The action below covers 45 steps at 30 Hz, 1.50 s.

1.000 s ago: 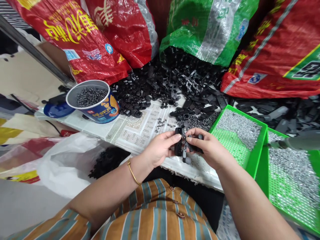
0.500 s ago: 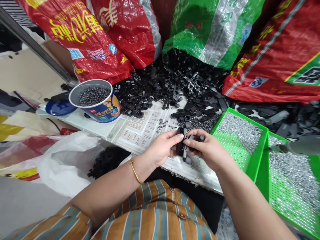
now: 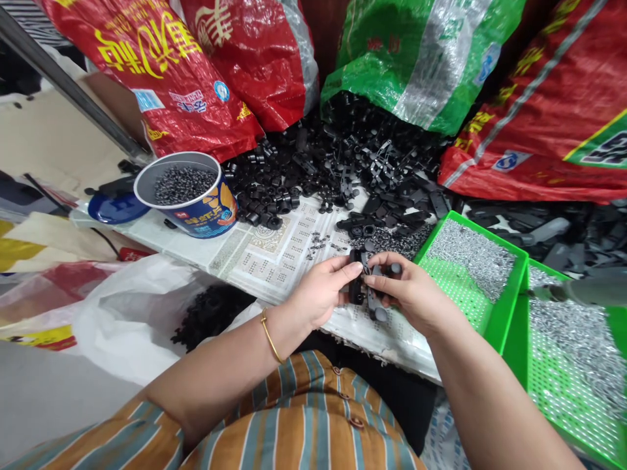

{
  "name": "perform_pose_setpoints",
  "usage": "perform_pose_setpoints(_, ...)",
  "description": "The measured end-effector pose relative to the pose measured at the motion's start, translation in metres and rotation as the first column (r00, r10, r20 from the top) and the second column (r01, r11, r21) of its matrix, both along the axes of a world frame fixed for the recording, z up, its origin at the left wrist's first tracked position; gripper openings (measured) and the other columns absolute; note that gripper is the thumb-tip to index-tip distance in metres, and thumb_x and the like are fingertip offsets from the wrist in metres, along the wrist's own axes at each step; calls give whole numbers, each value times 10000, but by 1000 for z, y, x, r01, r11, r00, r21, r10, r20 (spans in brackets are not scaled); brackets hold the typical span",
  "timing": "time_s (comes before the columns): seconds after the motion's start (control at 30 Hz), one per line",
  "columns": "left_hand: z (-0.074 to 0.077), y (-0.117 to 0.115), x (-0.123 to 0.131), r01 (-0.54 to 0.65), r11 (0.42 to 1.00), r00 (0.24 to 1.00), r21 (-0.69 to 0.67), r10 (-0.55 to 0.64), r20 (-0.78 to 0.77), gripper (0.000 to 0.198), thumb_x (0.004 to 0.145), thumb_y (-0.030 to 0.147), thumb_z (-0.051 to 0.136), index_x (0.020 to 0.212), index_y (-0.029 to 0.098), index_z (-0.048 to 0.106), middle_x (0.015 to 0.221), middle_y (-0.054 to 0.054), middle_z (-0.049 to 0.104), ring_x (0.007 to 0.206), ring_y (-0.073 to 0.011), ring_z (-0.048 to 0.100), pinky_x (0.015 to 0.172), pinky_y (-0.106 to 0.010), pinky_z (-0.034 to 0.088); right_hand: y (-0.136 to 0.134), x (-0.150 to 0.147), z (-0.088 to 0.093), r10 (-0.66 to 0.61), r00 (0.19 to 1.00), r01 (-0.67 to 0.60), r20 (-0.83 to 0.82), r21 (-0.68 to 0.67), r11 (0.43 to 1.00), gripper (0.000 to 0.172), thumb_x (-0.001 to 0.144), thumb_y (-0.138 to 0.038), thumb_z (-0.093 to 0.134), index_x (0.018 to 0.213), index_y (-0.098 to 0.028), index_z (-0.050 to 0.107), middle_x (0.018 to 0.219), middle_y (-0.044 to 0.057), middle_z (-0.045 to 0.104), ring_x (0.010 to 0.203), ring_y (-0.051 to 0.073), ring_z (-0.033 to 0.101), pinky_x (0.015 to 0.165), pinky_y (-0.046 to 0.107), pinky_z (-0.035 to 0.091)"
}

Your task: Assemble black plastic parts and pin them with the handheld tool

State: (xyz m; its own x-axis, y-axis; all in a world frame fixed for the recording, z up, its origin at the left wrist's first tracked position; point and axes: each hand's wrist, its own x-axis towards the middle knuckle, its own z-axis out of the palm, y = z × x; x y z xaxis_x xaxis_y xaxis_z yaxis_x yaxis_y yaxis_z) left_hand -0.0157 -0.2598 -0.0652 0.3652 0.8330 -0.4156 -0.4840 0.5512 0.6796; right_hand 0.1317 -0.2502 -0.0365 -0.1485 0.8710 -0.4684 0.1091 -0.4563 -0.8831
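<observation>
My left hand (image 3: 327,290) pinches a black plastic part (image 3: 356,287), long and narrow, held upright over the table's front edge. Facing it, my right hand (image 3: 409,287) is closed on a grey plastic piece with rounded ends (image 3: 376,305). The two pieces meet or nearly touch between my thumbs; the exact contact is hidden by my fingers. Beneath and beyond them lies the white patterned table cover (image 3: 274,261), with a few tiny parts (image 3: 321,245) scattered on it.
A blue tub of small dark pieces (image 3: 196,225) stands at the left. Black plastic parts (image 3: 313,156) are heaped at the back below red bags (image 3: 206,85) and a green bag (image 3: 372,59). At the right are green trays of metal screws (image 3: 514,313), with a grey tool tip (image 3: 582,290) above.
The grey piece in my right hand has tilted, its lower end swinging slightly right. Both hands stay together, and the view has shifted a little.
</observation>
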Motion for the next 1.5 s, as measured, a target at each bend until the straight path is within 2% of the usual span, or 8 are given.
perform_pose_setpoints(0.23,0,-1,2,-7,1000,1000,-9,7,8,288,754,270,628,1007,133,626,832,-84,639,726,-157,599,655,-295,467,1,1,2,7,1000,-7,7,-10,1000,414,534,-332,773,837,-184,533,583,-56,493,465,76,488,360,177,361)
perform_pose_setpoints(0.43,-3,-2,3,-13,1000,1000,-1,13,21,276,736,271,645,975,134,634,845,-75,632,695,-135,575,610,-273,468,0,0,0,-22,999,23,26,-30,999,408,543,-348,768,840,-196,532,619,-52,497,523,95,542,411,192,448)
perform_pose_setpoints(0.87,2,-2,5,-30,1000,999,-2,30,32,272,750,232,621,1003,132,622,861,-80,628,720,-131,572,607,-256,468,0,-1,-1,-47,996,47,75,12,999,422,519,-344,778,840,-195,548,602,-53,508,517,100,527,411,201,435)
perform_pose_setpoints(1.03,-1,-3,5,-55,998,996,-31,58,71,248,738,233,637,962,128,616,853,-64,611,713,-124,567,597,-246,467,-2,-1,-8,-82,984,69,159,88,994,379,561,-359,754,866,-196,598,665,-32,560,570,105,526,521,244,458)
perform_pose_setpoints(1.17,-6,-3,4,-90,993,985,-74,99,141,216,719,228,663,906,131,613,795,-34,602,661,-103,559,564,-226,460,-5,-1,-8,-26,982,0,186,137,991,323,651,-360,681,922,-194,624,758,-7,611,657,121,550,636,272,458)
perform_pose_setpoints(1.23,-9,-3,5,-95,993,978,-76,107,178,216,725,223,661,916,135,610,805,-35,615,668,-100,567,582,-220,463,-5,-2,-7,-14,987,-7,159,129,992,323,654,-342,672,933,-190,617,748,-8,608,639,116,541,622,269,451)
perform_pose_setpoints(1.37,-12,-5,7,-104,990,966,-91,122,226,185,743,219,650,899,131,606,787,-34,626,683,-97,581,609,-205,467,-5,-4,-8,-77,995,70,56,118,991,339,586,-309,733,850,-190,559,645,-44,544,541,83,492,511,230,401)
perform_pose_setpoints(1.5,-9,-6,8,-113,984,961,-135,143,237,158,745,211,650,873,134,598,769,-20,619,650,-86,580,554,-182,457,-4,-4,-12,-110,994,109,0,113,988,335,546,-292,771,756,-180,535,617,-56,524,527,65,477,500,211,391)
